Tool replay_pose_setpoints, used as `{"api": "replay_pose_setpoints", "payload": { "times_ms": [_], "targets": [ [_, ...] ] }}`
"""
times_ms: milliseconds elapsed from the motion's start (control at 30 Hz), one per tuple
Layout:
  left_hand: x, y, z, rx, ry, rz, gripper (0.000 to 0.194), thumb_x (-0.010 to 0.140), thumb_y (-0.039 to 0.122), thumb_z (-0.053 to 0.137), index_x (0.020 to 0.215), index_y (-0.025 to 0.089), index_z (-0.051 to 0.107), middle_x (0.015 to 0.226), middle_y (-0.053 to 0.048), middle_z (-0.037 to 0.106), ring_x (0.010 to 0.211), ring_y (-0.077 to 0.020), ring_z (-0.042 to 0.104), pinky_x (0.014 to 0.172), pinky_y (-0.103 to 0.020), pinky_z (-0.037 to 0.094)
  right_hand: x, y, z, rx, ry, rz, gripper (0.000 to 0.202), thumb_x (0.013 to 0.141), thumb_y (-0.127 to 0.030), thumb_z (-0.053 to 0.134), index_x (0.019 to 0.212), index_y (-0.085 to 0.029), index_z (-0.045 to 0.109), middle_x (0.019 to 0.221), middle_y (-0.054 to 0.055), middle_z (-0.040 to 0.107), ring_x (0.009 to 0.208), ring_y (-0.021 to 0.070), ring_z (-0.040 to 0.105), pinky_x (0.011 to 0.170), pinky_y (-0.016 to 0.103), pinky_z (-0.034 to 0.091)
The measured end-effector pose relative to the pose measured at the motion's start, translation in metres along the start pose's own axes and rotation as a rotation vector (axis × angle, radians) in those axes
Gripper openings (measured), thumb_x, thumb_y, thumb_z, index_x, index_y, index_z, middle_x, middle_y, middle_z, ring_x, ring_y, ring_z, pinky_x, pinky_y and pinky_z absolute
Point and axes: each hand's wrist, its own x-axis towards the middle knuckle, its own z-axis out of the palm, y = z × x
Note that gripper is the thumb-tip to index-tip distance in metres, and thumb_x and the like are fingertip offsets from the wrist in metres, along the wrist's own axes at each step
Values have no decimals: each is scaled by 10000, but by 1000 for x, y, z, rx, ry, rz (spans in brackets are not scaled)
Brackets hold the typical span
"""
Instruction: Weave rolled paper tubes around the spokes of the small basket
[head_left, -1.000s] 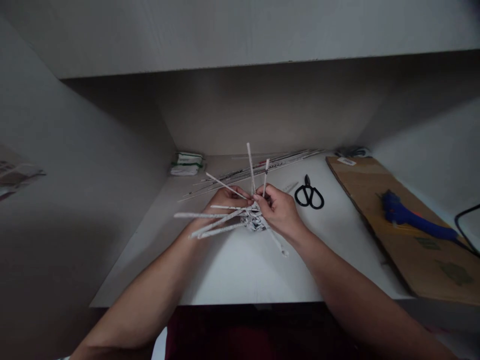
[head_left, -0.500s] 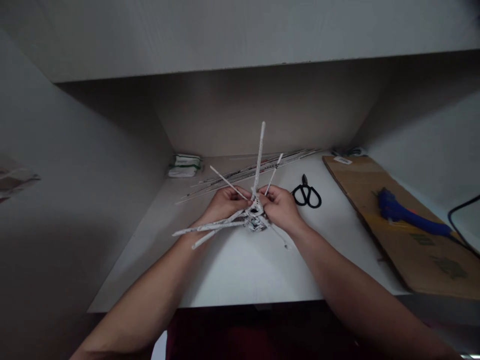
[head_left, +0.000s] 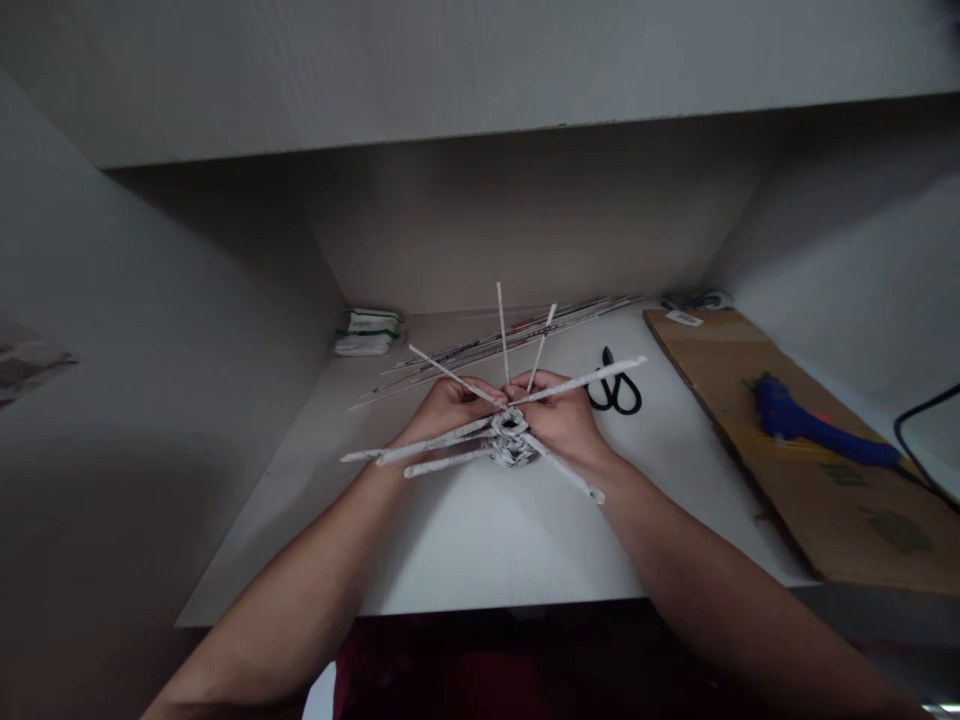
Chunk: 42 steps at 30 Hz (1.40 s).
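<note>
A small woven piece of rolled paper [head_left: 513, 450] is held above the white work surface, with several paper sticks pointing out from it. My left hand [head_left: 454, 408] pinches its far left side, and two or more sticks pass over that wrist. On the far right side my right hand [head_left: 559, 408] has its fingers closed on the same piece. One stick lies across the back of the right hand, pointing right. Another slants down toward the right wrist. Thin sticks rise from between the hands. The fingertips are partly hidden by the weave.
Long thin paper sticks [head_left: 480, 347] lie at the back. Black scissors [head_left: 616, 391] rest right of my hands. A blue glue gun [head_left: 821, 432] is on a cardboard sheet [head_left: 739, 400] at right. A white packet [head_left: 369, 332] sits back left; a shelf edge [head_left: 525, 132] overhangs.
The thick stick that stood upright between my hands now points right across my right hand. A thinner upright stick shows behind it. The lower sticks have shifted slightly; both hands remain in place.
</note>
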Motion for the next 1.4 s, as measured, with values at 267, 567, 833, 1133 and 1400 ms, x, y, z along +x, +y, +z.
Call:
{"api": "replay_pose_setpoints", "payload": {
  "times_ms": [267, 567, 833, 1133, 1400],
  "targets": [
    [6, -14, -1, -100, -33, -42, 403, 495, 299, 867, 748, 140, 597, 610, -1, 642, 524, -127, 569, 535, -253, 436, 0, -1, -1, 70, -37, -31, 276, 748, -420, 663, 818, -158, 713, 636, 6, 652, 560, 127, 556, 517, 229, 412],
    [0, -4, 8, -71, -28, -65, 421, 430, 305, 891, 685, 115, 616, 591, 1, 620, 524, -104, 521, 542, -251, 409, -7, -18, -8, -171, -44, -159, 305, 878, -437, 540, 944, -208, 731, 861, 43, 734, 776, 174, 648, 687, 265, 466],
    [4, -5, -2, 73, 27, 20, 270, 617, 346, 766, 676, 137, 604, 599, 4, 600, 549, -114, 519, 559, -251, 400, 0, -19, -16, -376, 52, -115, 422, 866, -521, 504, 586, -209, 556, 533, -1, 562, 538, 148, 510, 512, 252, 342],
    [16, -16, -10, 106, 135, 84, 212, 617, 319, 722, 604, 159, 584, 551, 11, 574, 527, -121, 489, 541, -254, 367, -12, -26, -12, -349, -54, -213, 297, 913, -385, 467, 750, -211, 644, 634, -7, 631, 588, 140, 550, 571, 235, 377],
    [8, -4, -13, 90, 198, 52, 202, 570, 244, 713, 592, 164, 529, 530, 47, 537, 491, -82, 460, 505, -221, 356, -9, -22, -11, -362, -124, -341, 229, 906, -283, 499, 983, -222, 706, 979, 44, 720, 891, 186, 643, 809, 281, 456]
  ]
}}
